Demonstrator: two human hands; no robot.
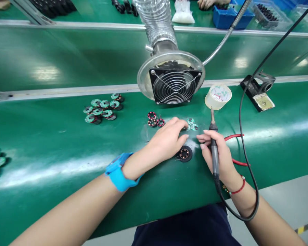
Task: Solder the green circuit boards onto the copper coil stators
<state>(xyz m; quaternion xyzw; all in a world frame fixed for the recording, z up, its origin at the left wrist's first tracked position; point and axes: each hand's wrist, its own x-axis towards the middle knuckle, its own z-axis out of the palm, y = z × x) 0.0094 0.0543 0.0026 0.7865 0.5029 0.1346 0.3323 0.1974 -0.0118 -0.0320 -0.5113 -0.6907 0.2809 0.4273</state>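
My left hand reaches over the green bench, fingers curled, its fingertips at a few small green circuit boards; whether it pinches one is hidden. My right hand is wrapped round a soldering iron, its tip pointing away from me. Between the hands, nearer to me, a copper-wound coil sits on a round black base, with thin wires sticking out to the left. Just beyond my left hand lie several red and black coil rings.
A fume extractor fan hangs above the work spot. Behind the iron stands a tape roll; an iron stand is farther right. Red-handled pliers lie beside my right hand. Assembled coils are grouped left. Another person's hand shows beyond the shelf.
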